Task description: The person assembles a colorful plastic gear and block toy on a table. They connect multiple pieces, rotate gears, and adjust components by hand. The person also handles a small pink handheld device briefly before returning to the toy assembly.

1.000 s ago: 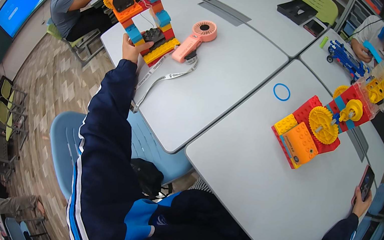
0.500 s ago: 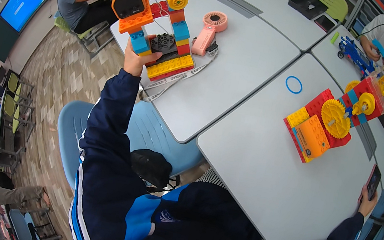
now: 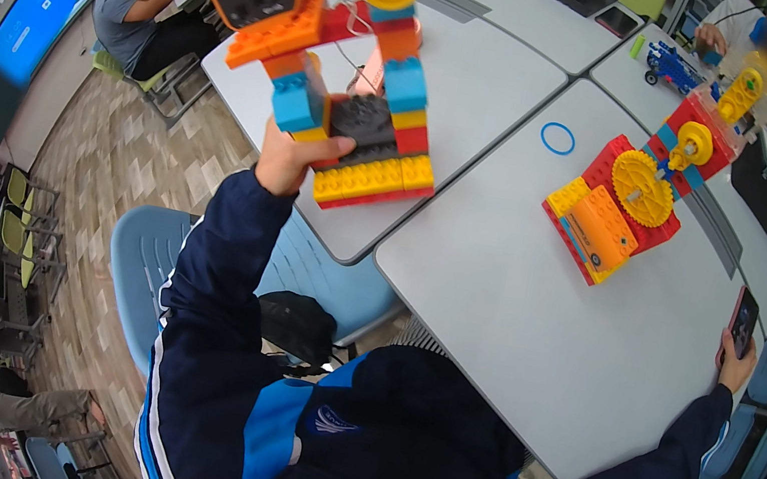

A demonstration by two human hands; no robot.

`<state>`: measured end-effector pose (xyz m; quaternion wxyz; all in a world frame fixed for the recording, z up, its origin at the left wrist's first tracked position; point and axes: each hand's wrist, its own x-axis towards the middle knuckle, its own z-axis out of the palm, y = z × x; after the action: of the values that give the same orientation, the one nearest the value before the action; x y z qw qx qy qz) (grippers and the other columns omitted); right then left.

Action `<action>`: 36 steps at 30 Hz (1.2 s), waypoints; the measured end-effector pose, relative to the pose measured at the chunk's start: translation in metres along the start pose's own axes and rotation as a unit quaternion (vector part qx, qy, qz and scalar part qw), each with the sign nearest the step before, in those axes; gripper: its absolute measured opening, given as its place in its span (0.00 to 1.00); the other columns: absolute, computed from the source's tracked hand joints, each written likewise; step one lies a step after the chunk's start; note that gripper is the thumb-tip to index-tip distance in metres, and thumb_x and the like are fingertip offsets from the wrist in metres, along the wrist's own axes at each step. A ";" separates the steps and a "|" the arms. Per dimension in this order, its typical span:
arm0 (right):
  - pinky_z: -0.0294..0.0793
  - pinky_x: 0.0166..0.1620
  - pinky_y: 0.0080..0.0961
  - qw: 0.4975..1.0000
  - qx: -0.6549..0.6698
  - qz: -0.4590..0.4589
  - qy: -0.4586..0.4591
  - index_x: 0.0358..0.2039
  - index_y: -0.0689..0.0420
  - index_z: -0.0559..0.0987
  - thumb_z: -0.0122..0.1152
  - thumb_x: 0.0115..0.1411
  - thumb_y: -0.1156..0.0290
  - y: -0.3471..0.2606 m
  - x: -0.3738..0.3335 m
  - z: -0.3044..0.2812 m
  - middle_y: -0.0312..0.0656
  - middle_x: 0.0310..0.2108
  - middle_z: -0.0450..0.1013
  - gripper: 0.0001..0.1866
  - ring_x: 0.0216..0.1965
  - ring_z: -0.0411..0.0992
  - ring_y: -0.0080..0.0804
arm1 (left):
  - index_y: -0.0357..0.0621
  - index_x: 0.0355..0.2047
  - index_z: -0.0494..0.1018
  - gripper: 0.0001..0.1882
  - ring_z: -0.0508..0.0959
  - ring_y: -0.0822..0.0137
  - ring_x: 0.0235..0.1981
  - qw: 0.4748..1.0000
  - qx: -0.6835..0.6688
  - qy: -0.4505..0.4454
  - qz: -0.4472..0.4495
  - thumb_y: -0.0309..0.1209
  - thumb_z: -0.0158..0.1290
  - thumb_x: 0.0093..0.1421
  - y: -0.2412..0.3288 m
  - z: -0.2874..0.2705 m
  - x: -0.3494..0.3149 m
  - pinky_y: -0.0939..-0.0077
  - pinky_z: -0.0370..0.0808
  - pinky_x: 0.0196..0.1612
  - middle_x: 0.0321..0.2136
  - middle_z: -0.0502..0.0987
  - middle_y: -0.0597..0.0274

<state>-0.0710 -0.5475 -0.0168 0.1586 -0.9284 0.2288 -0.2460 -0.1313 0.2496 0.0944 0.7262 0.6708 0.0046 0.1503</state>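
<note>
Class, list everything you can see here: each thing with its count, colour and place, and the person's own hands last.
Brick model: one, multicoloured, held up over the table edge.
Geared brick model: one, red, yellow, orange, on the right table.
Ring: one, blue, flat on the table.
Tables: several, grey.
Chair: one, light blue, lower left.
Phone: one, dark, at the right table edge.
Left hand: grip on the brick model's base.
Right hand: holding the phone.

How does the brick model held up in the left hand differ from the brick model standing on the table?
The held brick model is lifted off the table by the left hand; the table brick model stands on the grey table, untouched. The held one shows a small yellow wheel on top; the table one shows a large yellow gear on its side. Both are built of red, yellow, orange and blue bricks.
</note>
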 end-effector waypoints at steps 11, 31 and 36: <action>0.68 0.51 0.38 0.997 -0.018 -0.031 0.070 0.53 0.54 0.74 0.70 0.40 0.40 -0.028 -0.013 -0.005 0.51 0.47 0.70 0.44 0.49 0.68 0.48 | 0.34 0.50 0.66 0.34 0.73 0.67 0.44 0.983 0.042 -0.177 -0.026 0.20 0.62 0.39 -0.023 0.101 -0.081 0.71 0.70 0.50 0.43 0.72 0.57; 0.67 0.31 0.19 0.797 0.345 -0.495 0.021 0.35 0.60 0.81 0.66 0.51 0.77 -0.295 -0.152 -0.217 0.39 0.32 0.74 0.10 0.32 0.71 0.26 | 0.39 0.50 0.66 0.30 0.72 0.66 0.43 0.929 0.091 -0.358 0.000 0.27 0.64 0.48 -0.035 0.184 -0.126 0.73 0.71 0.46 0.42 0.72 0.60; 0.68 0.32 0.20 0.796 0.357 -0.488 0.041 0.35 0.61 0.80 0.65 0.51 0.78 -0.295 -0.156 -0.212 0.40 0.31 0.74 0.09 0.31 0.71 0.28 | 0.39 0.59 0.57 0.49 0.65 0.59 0.58 0.955 0.046 -0.286 0.066 0.31 0.71 0.38 -0.010 0.152 -0.136 0.66 0.60 0.61 0.56 0.64 0.50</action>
<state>-0.2013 -0.2580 0.2188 0.3281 -0.7838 -0.3520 -0.3927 -0.2273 0.0703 0.0731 0.6541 0.7169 -0.2410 -0.0004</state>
